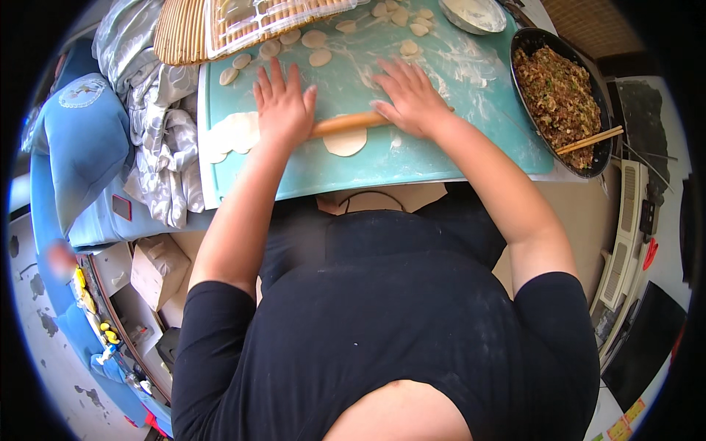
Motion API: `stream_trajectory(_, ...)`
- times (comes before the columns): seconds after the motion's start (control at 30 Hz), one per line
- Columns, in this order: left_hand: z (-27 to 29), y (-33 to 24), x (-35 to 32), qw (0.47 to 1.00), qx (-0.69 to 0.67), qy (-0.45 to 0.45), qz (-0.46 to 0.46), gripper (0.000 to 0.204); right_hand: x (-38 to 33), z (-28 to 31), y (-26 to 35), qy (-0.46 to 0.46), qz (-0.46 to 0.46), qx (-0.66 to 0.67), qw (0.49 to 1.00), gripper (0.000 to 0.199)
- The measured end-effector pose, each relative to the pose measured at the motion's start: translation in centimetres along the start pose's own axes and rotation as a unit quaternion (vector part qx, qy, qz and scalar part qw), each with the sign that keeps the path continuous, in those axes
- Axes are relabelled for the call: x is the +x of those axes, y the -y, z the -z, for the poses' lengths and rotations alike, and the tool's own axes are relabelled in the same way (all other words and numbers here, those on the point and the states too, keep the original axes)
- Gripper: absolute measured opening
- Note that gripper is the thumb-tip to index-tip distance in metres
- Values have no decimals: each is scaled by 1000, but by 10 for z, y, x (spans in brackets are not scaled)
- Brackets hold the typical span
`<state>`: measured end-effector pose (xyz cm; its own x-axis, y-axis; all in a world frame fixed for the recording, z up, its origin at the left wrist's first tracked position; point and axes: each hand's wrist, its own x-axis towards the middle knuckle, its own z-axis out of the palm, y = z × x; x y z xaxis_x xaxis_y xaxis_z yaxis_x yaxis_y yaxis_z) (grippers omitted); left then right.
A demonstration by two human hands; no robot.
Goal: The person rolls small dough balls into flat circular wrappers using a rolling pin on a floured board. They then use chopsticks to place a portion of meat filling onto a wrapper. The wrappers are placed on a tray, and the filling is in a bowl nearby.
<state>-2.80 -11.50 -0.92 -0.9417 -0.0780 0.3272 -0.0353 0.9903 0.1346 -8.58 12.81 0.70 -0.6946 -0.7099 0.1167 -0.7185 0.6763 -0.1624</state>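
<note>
A wooden rolling pin lies across a flat round dough wrapper on the teal mat. My left hand rests flat over the pin's left end, fingers stretched and spread. Over the right part of the pin lies my right hand, its fingers also stretched out and apart. Left of my left wrist are rolled dough wrappers, overlapping one another. Beyond my hands, several small flattened dough pieces lie scattered on the floured mat.
A black pan of chopped filling stands at the right, with chopsticks across it. A metal bowl of flour is at the far right. A slatted tray sits far left, beside bunched grey fabric. A phone lies on blue cloth.
</note>
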Motion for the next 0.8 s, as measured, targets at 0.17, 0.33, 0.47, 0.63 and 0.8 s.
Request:
stream_trajectory(0.17,8,-1,2,1000,-17,3,-19,53,-2,4,1,31,-14,4,999,58)
stream_trajectory(0.33,27,-19,-65,978,-180,93,-39,44,-66,11,29,30,22,83,996,52)
stream_trajectory(0.47,39,-36,-48,937,-304,152,79,32,-85,11,33,-67,81,127,986,39)
stream_trajectory(0.63,37,-39,-28,949,-203,220,100,22,-93,24,34,-102,113,144,978,39)
stream_trajectory(0.8,40,-45,-38,952,-214,189,110,27,-100,28,23,-123,110,138,977,41)
